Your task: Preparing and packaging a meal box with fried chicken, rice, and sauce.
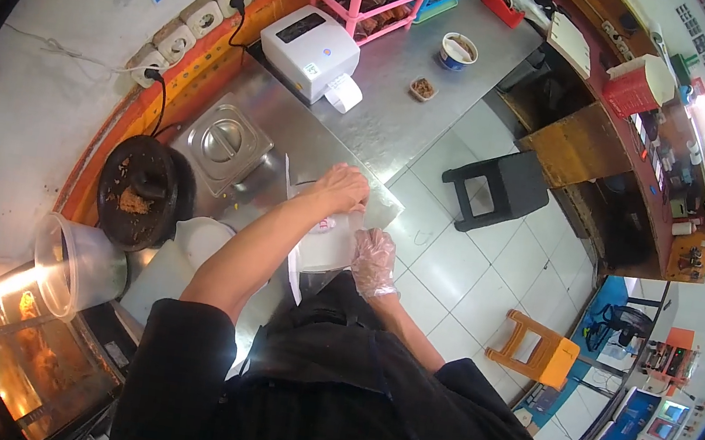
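At the steel counter's near edge lies a white takeaway box (329, 251), with a thin white flap (294, 273) standing along its left side. A small pink-and-white piece (324, 225) shows on it. My bare left hand (343, 189) reaches across to the box's far edge, its fingers curled down there. On the right side, my right hand (374, 262), in a clear plastic glove, has its fingers bent around the rim. My left forearm hides part of the box, and the fingertips of both hands are hard to see.
Left of my arm are a lidded steel pan (221, 142), a dark stone mortar (128, 219) and a clear plastic tub (87, 267). A white label printer (311, 52), tub (459, 51) and small cup (423, 89) stand farther back. Black (497, 191) and orange (534, 352) stools occupy the floor.
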{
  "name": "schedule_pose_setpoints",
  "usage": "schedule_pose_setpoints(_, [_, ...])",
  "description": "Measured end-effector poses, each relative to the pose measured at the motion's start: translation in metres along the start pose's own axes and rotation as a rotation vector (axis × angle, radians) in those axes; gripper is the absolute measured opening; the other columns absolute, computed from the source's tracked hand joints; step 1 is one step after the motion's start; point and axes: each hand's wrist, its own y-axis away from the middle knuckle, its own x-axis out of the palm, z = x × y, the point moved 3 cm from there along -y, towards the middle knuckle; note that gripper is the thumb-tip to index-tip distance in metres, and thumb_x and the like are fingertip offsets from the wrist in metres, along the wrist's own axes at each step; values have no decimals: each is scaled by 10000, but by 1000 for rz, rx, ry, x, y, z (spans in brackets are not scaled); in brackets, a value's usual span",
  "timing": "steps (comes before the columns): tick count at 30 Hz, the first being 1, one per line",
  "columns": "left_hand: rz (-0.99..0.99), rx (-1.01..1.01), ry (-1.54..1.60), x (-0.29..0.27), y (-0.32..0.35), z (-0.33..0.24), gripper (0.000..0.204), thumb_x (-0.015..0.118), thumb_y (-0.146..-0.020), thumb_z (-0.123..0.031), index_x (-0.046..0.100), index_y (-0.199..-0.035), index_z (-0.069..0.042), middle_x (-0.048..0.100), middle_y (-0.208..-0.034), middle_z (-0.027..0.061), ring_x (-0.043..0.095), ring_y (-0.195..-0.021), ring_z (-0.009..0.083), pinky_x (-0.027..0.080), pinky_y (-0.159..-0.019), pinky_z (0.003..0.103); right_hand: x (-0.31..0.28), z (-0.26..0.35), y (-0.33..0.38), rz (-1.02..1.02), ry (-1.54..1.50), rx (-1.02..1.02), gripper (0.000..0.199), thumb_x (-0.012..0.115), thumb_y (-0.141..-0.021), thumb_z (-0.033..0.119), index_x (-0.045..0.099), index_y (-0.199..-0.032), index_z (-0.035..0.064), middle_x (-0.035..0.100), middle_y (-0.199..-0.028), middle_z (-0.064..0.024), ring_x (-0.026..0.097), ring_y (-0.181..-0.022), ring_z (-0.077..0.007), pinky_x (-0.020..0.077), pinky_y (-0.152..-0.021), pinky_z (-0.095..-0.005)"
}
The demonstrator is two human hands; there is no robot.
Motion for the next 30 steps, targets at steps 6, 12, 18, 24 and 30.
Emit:
schedule_pose_setpoints(6, [39, -65, -11, 1, -1, -5, 173, 789, -770, -362, 777, -887, -236, 724, -994, 10, 611, -1117, 217, 454, -968, 455, 0, 3, -3, 111, 114, 15, 247, 652, -729, 48, 648, -975, 30, 578, -883, -161, 580, -841, -359, 468, -677, -482])
schedule_pose_setpoints(12, [70, -88, -35, 1, -3, -10, 199, 786, -783, -383, 777, -895, -219, 725, -986, 32, 615, -1109, 236, 456, -970, 449, 2, 7, 0, 244, 165, 127, 258, 660, -752, 104, 654, -1005, 50, 612, -952, -151, 577, -942, -338, 454, -774, -461])
schedule_pose_setpoints(18, [42, -65, -113, 15, -3, -5, 206, 767, -766, -417, 773, -848, -228, 703, -905, -19, 605, -1035, 212, 480, -844, 425, 2, 15, 0, 266, 180, 127, 270, 655, -754, 114, 655, -1015, 48, 620, -976, -151, 574, -977, -344, 446, -805, -459])
schedule_pose_setpoints(24, [28, -34, -123, 10, -1, -12, 210, 766, -776, -407, 773, -843, -208, 704, -874, -8, 621, -998, 227, 505, -781, 423, 13, 12, 9, 257, 177, 138, 217, 654, -752, 112, 671, -959, 52, 631, -940, -159, 591, -933, -349, 458, -768, -475])
schedule_pose_setpoints(30, [70, -37, -118, 12, 1, -12, 271, 793, -766, -409, 771, -861, -156, 726, -915, 49, 650, -1033, 238, 536, -822, 396, 11, 23, 6, 213, 223, 124, 130, 622, -794, 107, 676, -910, 86, 630, -831, -129, 601, -843, -339, 458, -723, -477])
